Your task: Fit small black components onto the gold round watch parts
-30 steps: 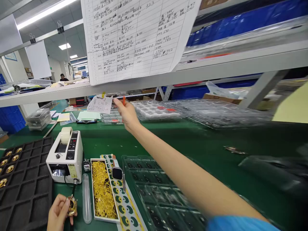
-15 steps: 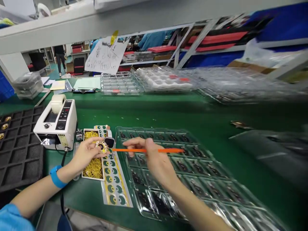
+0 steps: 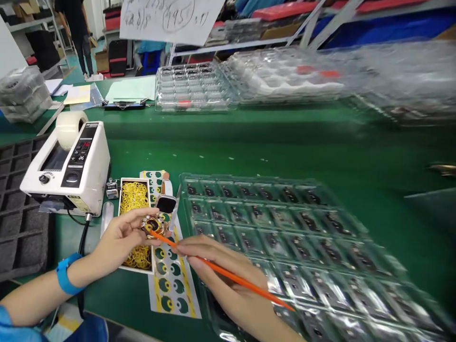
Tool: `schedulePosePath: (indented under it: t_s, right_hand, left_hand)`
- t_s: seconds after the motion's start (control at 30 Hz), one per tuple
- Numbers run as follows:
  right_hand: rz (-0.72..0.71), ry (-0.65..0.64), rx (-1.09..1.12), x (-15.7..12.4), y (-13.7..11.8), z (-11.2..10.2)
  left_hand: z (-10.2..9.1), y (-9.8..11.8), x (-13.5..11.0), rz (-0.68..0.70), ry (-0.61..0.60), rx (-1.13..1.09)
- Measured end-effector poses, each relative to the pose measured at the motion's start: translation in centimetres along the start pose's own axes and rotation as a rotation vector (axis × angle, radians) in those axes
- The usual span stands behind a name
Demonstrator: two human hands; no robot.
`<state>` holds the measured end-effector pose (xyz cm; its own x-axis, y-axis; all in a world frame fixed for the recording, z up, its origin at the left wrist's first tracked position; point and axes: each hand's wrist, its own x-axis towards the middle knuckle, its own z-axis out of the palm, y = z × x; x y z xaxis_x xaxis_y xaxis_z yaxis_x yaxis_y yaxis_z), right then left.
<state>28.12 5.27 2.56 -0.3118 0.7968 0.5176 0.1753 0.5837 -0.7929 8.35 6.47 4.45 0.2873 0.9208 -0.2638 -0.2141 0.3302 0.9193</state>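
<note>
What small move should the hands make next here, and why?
Probably a slight, careful nudge of the orange stick by the right hand, tip toward the round metal part. The left hand grips that part between its fingers, and the stick's tip overlaps it in this view, though whether they touch is hard to tell.

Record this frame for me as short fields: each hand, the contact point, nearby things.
Left hand: holds gold part
Right hand: holds orange stick
Contact: stick's tip appears to meet the gold part
Left wrist: blue band
Left side: tape dispenser
Middle: box of yellow rings, watch, patterned sheet
Right side: clear tray with dark parts
</note>
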Motion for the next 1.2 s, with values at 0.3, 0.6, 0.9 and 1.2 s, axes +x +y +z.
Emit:
schedulePosePath:
  t_s: [0.3,0.6,0.9,1.2]
  right_hand:
    - [-0.427,-0.202,-0.365,-0.5,0.9,-0.4]
    - [-0.369,-0.249,-0.305,-0.3,0.5,-0.7]
    - [0.047,0.219,-0.07,-0.3,0.2,-1.9]
    - [-0.135,-0.157,-0.571,0.1,0.1,0.6]
  left_hand:
    - [-0.1,0.6,0.3,-0.091,0.067,-0.006]
    - [-0.1,0.3,1.1,-0.153,0.054,0.064]
    - [0.3,0.3,0.6,-0.263,-0.156,-0.022]
    - [0.3,-0.9,-0.4,-0.245,-0.236,0.11]
